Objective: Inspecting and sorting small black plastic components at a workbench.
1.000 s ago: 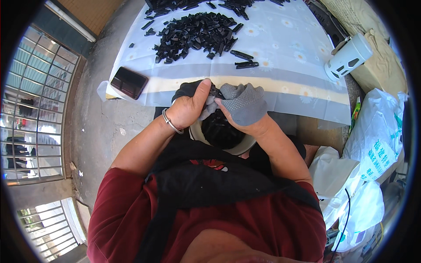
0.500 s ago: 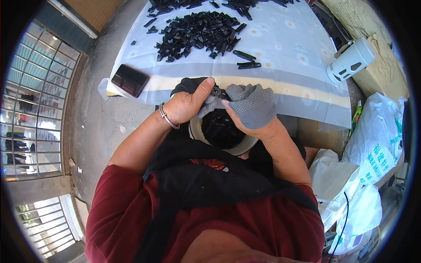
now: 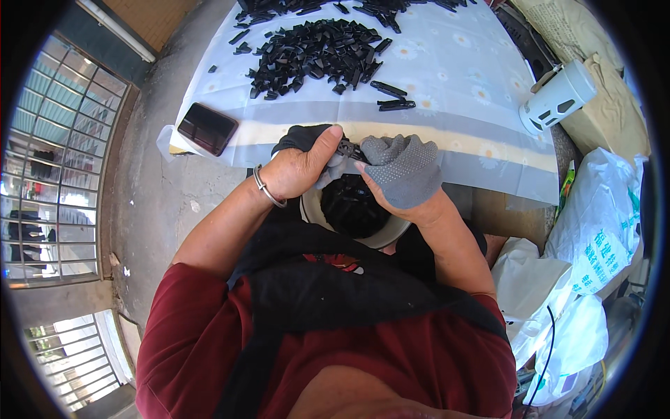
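Observation:
Between my hands is a small black plastic part (image 3: 350,149), gripped from both sides at the table's near edge. My left hand (image 3: 302,162), partly gloved in dark cloth with a bare thumb, is closed on its left end. On the right end closes my right hand (image 3: 403,170), in a grey dotted glove that leaves the thumb bare. The fingers hide most of the part. Directly below is a pale bucket (image 3: 313,207) holding black pieces. Beyond my hands lies a heap of small black plastic pieces (image 3: 314,59), with two longer black pieces (image 3: 396,104) nearer to me.
A dark phone (image 3: 207,128) lies at the table's left corner. On the right, a white tumbler (image 3: 558,96) lies tilted by the flowered tablecloth (image 3: 481,126). White plastic bags (image 3: 593,230) are piled at my right side. More black pieces (image 3: 380,10) lie at the far edge.
My right hand has shifted very slightly to the right and down. Both hands still grip the black part, and the rest looks the same.

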Demonstrator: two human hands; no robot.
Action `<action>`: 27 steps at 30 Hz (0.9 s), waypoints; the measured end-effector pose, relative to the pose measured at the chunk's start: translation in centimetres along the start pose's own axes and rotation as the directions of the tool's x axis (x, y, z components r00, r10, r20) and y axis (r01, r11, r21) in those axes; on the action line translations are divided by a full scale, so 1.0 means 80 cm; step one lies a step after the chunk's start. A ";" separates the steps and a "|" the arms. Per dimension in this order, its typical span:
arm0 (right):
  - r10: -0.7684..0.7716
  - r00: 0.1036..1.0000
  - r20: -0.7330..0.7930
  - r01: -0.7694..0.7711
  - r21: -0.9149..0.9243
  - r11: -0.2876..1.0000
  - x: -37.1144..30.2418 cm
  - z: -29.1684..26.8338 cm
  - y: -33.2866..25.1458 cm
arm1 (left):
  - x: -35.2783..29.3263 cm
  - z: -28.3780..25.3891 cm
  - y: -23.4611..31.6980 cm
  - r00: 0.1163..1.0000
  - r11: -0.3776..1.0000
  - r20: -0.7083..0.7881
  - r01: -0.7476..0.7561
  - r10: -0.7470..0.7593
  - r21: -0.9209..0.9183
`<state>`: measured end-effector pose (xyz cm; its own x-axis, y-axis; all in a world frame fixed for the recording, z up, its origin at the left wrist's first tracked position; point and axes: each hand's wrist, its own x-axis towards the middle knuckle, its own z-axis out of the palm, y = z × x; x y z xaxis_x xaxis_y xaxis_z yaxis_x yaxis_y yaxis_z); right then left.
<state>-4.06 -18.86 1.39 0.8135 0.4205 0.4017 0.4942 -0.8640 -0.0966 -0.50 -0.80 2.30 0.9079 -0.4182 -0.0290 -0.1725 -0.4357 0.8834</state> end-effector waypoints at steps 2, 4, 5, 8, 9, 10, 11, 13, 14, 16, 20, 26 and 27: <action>0.010 1.000 -0.019 -0.009 0.043 0.999 -0.002 0.004 0.003 | -0.001 0.000 0.000 1.000 1.000 -0.003 0.009 -0.009 -0.016; 0.020 0.999 -0.038 -0.017 0.085 0.996 -0.004 0.005 0.006 | -0.001 0.001 0.000 0.999 0.999 -0.018 0.030 -0.030 -0.034; 0.018 0.999 -0.050 -0.014 0.088 0.996 -0.006 0.005 0.006 | -0.001 0.000 0.001 0.999 0.999 -0.020 0.029 -0.030 -0.035; 0.006 0.998 -0.058 -0.002 0.067 0.998 -0.006 0.005 0.006 | -0.001 -0.003 0.006 1.000 0.999 0.017 0.021 -0.020 -0.049; -0.003 0.999 -0.054 0.005 0.042 0.999 -0.005 0.006 0.006 | -0.001 -0.003 0.007 0.999 0.999 0.011 0.038 -0.038 -0.030; -0.003 0.999 -0.054 0.005 0.042 0.999 -0.004 0.006 0.004 | -0.001 -0.002 0.007 0.998 0.998 0.004 0.055 -0.055 -0.011; -0.001 1.000 -0.030 0.001 -0.015 1.000 -0.003 0.006 0.000 | 0.000 -0.002 0.005 0.998 0.998 0.004 0.055 -0.055 -0.011; 0.003 1.000 -0.006 -0.004 -0.073 0.997 -0.003 0.011 -0.004 | 0.002 0.002 -0.002 0.995 0.981 -0.020 -0.095 0.100 0.171; -0.016 0.997 -0.072 0.013 -0.036 0.999 -0.005 0.023 -0.005 | 0.001 0.006 -0.002 0.995 0.981 -0.019 -0.095 0.100 0.171; -0.027 0.990 -0.139 0.027 0.000 1.000 -0.005 0.040 -0.006 | 0.000 0.018 -0.002 0.976 0.943 -0.056 -0.186 0.209 0.274; -0.101 0.982 -0.161 0.145 0.292 0.945 -0.001 0.049 -0.005 | -0.002 0.010 -0.012 0.981 0.913 -0.012 -0.174 0.192 0.368; 0.289 0.929 0.232 -0.348 0.276 0.896 0.021 0.020 0.034 | 0.043 -0.028 -0.021 0.986 0.701 -0.022 -0.100 0.162 0.707; 0.367 0.906 0.211 -0.416 0.286 0.863 0.031 0.017 0.046 | 0.062 -0.028 -0.019 0.979 0.700 -0.086 -0.068 0.183 0.710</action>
<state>0.23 -20.62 0.78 0.9830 0.1227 0.1365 0.1760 -0.8414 -0.5110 5.11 -0.40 1.89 0.8906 -0.4205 0.1734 -0.4541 -0.8429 0.2885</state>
